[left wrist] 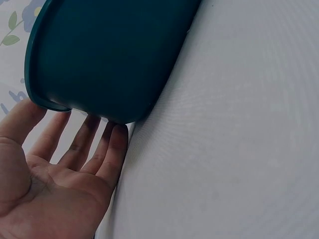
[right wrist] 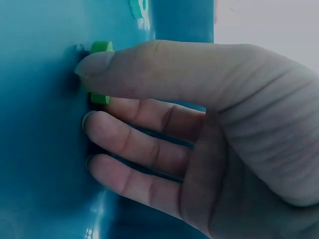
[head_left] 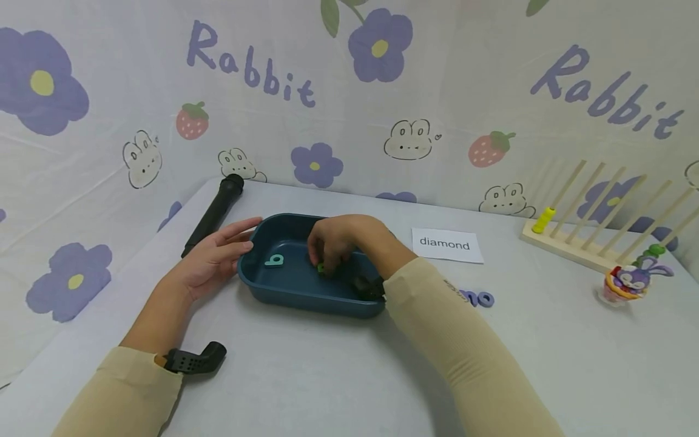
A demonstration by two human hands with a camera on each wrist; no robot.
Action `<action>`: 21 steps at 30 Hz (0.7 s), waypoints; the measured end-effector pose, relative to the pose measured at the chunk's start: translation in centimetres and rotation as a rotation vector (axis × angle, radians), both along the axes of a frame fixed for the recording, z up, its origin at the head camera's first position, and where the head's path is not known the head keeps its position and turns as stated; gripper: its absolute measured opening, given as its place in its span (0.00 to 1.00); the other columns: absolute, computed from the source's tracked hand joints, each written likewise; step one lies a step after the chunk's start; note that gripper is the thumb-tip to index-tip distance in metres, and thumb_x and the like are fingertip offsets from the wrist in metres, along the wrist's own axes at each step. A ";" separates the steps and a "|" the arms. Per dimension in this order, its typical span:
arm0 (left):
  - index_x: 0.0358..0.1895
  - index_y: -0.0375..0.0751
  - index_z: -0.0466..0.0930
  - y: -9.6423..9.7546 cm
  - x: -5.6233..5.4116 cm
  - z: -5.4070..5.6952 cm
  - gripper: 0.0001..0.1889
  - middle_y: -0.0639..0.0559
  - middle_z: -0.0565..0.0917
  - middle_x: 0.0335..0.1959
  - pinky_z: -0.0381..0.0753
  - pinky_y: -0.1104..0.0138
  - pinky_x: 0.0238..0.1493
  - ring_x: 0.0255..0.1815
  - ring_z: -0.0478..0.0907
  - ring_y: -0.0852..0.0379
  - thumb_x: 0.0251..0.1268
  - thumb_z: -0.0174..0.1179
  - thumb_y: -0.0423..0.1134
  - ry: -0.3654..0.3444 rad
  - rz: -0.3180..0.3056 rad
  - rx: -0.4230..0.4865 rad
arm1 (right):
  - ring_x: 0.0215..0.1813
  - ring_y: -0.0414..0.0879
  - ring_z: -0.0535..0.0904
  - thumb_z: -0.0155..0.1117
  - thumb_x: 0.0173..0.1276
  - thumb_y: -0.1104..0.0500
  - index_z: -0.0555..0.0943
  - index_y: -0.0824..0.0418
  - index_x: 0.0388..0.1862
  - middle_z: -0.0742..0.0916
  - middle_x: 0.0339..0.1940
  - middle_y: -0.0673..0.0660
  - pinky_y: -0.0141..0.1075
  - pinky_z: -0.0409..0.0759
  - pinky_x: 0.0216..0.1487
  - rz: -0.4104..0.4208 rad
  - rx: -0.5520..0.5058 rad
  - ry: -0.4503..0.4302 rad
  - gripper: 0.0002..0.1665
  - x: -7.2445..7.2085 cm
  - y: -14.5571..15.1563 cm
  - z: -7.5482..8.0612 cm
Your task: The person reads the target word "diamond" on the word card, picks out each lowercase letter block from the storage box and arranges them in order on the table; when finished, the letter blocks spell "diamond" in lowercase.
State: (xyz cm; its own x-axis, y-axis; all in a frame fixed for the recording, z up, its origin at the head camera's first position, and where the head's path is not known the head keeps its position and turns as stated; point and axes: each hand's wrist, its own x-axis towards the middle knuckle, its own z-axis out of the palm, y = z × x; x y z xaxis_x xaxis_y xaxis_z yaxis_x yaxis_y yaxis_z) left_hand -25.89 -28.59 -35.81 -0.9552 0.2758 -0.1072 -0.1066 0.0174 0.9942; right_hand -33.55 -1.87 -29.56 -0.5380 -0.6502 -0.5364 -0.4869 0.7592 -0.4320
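A dark teal tray (head_left: 306,307) sits on the table between my hands. My left hand (head_left: 210,261) is at its left end, fingers extended; in the left wrist view the fingertips (left wrist: 118,133) touch the tray's end wall and the thumb is at the rim. Inside the tray, my right hand (head_left: 338,243) reaches down and pinches a small green letter piece (right wrist: 101,98) between thumb and fingers, close to the tray floor. The fingers hide most of the piece, so its exact letter cannot be read. A light teal letter (head_left: 274,260) lies at the tray's left side.
A white card reading "diamond" (head_left: 448,245) lies right of the tray. Purple letters (head_left: 485,299) show past my right sleeve. A wooden peg rack (head_left: 570,247) and a rabbit figurine (head_left: 628,285) stand at the right. A black cylinder (head_left: 215,209) lies behind my left hand.
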 end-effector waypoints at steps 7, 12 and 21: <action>0.82 0.48 0.59 0.0 0.0 0.0 0.32 0.43 0.55 0.84 0.80 0.74 0.59 0.78 0.63 0.45 0.80 0.55 0.38 0.003 -0.007 -0.002 | 0.46 0.48 0.82 0.74 0.64 0.64 0.85 0.53 0.42 0.88 0.45 0.53 0.41 0.85 0.49 -0.019 -0.135 -0.060 0.10 -0.8 0.4 0.5; 0.82 0.48 0.58 0.0 -0.1 -0.1 0.32 0.42 0.55 0.84 0.80 0.73 0.60 0.77 0.64 0.45 0.80 0.54 0.37 0.005 -0.010 0.006 | 0.47 0.49 0.84 0.73 0.65 0.64 0.84 0.55 0.46 0.89 0.46 0.54 0.42 0.85 0.50 -0.034 -0.247 -0.066 0.12 -1.1 0.9 1.2; 0.82 0.49 0.59 -0.1 -0.1 -0.1 0.32 0.43 0.55 0.84 0.80 0.74 0.59 0.80 0.61 0.42 0.80 0.56 0.40 0.002 -0.013 0.005 | 0.43 0.52 0.83 0.70 0.66 0.65 0.85 0.59 0.54 0.87 0.45 0.58 0.41 0.85 0.49 -0.082 -0.372 -0.028 0.16 -0.6 1.9 2.2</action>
State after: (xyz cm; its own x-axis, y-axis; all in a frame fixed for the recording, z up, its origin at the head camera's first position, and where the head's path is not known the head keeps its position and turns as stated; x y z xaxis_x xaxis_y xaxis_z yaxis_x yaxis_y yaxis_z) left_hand -25.98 -28.65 -35.95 -0.9519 0.2883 -0.1041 -0.1045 0.0141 0.9944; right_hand -34.14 -0.01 -27.38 -0.5847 -0.7588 -0.2870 -0.4152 0.5839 -0.6976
